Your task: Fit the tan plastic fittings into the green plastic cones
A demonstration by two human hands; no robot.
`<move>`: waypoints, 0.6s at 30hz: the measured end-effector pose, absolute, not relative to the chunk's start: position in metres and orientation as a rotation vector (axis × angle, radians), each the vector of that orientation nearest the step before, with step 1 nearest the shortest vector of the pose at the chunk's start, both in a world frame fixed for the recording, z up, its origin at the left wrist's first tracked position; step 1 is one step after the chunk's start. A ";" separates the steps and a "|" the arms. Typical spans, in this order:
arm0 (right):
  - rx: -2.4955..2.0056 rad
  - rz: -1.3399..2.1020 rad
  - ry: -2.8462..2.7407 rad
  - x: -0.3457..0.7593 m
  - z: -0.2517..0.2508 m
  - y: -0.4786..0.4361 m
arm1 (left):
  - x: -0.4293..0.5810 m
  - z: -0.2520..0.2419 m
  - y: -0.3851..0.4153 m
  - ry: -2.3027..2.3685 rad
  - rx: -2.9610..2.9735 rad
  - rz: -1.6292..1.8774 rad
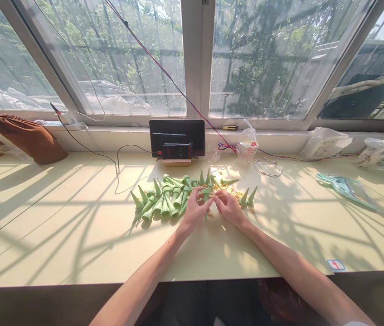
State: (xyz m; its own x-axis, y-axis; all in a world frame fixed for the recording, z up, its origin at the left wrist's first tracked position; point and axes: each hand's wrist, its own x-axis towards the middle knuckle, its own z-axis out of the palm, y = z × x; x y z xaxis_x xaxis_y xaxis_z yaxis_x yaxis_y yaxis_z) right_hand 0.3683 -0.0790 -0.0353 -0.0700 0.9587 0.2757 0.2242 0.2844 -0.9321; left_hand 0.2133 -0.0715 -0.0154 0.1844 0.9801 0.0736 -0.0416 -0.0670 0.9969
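My left hand [196, 209] is closed around a green plastic cone spike [206, 194], its wide collar up and its tip pointing down at the table. Close beside it, my right hand [227, 207] has its thumb and fingertips pinched together at the cone; what they hold is too small to make out. A heap of similar green cone spikes [166, 206] lies to the left of my hands, some standing tip up. Small yellow pieces [237, 194] are scattered behind and beside my right hand, partly hidden by it. Two more green cones [248, 198] stand to its right.
Behind the heap, a dark tablet [177, 136] leans on a small stand. A cup in a plastic bag [247, 146], a coiled cable [268, 168] and a turquoise packaged item [348, 191] lie to the right. A brown pouch [31, 136] sits at the far left.
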 end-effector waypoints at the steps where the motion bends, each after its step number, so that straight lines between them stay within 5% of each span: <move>1: -1.143 0.894 -1.530 0.368 -0.035 -0.079 | 0.213 -0.015 -0.072 1.014 1.317 1.134; 18: -1.183 0.869 -1.537 0.369 -0.036 -0.077 | 0.214 -0.013 -0.073 1.023 1.312 1.097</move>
State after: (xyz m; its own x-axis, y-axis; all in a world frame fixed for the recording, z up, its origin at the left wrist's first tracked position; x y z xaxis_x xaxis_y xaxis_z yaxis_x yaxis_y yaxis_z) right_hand 0.3686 -0.0774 -0.0358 -0.0535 0.9621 0.2675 0.2666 0.2719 -0.9247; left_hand 0.2139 -0.0732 -0.0132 0.2015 0.9785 0.0430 -0.0261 -0.0385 0.9989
